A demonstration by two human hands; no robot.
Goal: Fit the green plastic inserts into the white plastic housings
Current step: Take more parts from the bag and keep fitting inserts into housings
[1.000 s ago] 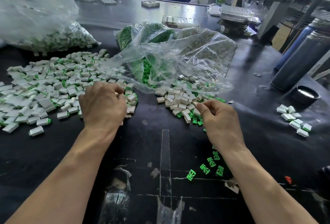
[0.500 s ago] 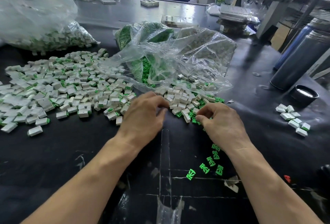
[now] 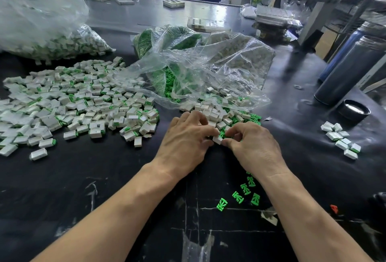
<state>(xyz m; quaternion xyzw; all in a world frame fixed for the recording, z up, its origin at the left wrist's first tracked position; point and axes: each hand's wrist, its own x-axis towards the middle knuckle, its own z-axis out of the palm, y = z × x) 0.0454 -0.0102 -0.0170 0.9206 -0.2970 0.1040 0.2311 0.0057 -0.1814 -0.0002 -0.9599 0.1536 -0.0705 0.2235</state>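
Hundreds of fitted housings (image 3: 79, 103) lie at ten o'clock, while both hands' fingers (image 3: 205, 143) pinch one white housing (image 3: 217, 139); many loose parts (image 3: 225, 113) remain at twelve.

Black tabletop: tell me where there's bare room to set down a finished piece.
Free: the black tabletop below the big assembled pile, left of the left hand; also between the right hand and the small cluster. Crowded: around the clear bag.
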